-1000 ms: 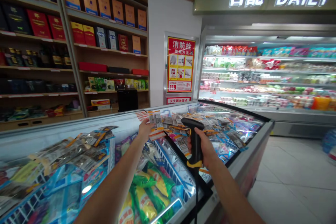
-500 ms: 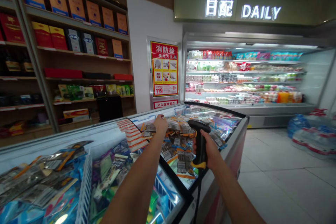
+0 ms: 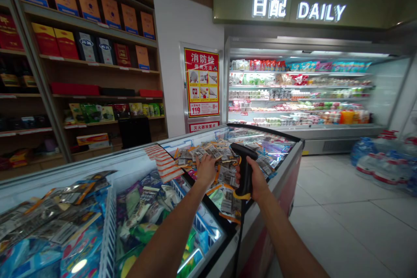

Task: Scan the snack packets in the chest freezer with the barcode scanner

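My right hand [image 3: 256,179] is wrapped round the black grip of a barcode scanner [image 3: 243,164] with a yellow band at its base; its cable [image 3: 239,234] hangs down the freezer's side. The scanner's head points at small clear packets [image 3: 224,176] with orange labels spread on the glass lid of a chest freezer [image 3: 283,173]. My left hand [image 3: 206,168] lies on those packets with its fingers spread, just left of the scanner.
The freezer's open left part holds bagged frozen food [image 3: 143,213] and a white wire divider [image 3: 106,234]. Wooden shelves [image 3: 97,69] of boxes line the back left. A lit chiller [image 3: 299,95] stands at the back right. Water-bottle packs [image 3: 384,160] sit on the tiled floor.
My left hand has come back from the far packets and settled flat on the nearer ones. The scanner has stayed in my right hand, tilted a little lower. The view shifted right.
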Action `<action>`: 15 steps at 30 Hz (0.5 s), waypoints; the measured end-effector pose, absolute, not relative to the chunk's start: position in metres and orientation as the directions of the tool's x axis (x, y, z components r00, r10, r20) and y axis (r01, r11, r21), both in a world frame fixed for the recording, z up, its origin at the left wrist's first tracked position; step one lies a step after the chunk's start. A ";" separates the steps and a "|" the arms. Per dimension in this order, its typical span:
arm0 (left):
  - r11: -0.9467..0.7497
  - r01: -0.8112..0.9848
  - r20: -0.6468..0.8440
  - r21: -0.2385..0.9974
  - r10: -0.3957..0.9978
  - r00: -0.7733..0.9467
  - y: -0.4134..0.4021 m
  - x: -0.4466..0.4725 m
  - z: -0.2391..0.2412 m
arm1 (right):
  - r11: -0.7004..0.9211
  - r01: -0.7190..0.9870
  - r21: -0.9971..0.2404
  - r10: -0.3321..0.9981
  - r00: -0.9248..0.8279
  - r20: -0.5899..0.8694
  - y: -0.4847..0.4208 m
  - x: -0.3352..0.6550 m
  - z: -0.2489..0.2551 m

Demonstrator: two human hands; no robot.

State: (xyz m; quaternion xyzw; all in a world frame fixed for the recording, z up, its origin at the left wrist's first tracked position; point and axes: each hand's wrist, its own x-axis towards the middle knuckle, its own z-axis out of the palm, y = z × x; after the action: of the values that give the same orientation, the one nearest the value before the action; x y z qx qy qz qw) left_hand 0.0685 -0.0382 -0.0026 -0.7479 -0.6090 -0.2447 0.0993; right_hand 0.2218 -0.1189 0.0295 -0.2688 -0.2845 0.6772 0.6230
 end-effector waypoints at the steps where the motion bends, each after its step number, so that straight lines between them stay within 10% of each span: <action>1: -0.234 0.959 0.488 0.159 0.863 0.130 -0.043 0.068 -0.003 | -0.054 -0.702 -0.710 0.996 -0.087 0.010 -0.117 0.222 0.027; 9: -0.353 0.925 0.504 0.144 0.830 0.238 -0.079 0.051 0.003 | -0.083 -0.728 -0.681 0.977 -0.193 0.088 -0.111 0.217 0.022; 15: 0.022 0.996 0.611 0.081 0.788 -0.067 -0.092 -0.094 0.042 | -0.129 -0.693 -0.709 0.962 -0.260 0.080 -0.124 0.196 0.030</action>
State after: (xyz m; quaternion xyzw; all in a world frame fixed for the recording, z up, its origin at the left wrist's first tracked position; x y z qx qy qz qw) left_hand -0.0944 -0.0922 0.0422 -0.6516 -0.6848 -0.2541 0.2047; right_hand 0.1955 -0.1242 0.0299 -0.2048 -0.3282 0.7228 0.5726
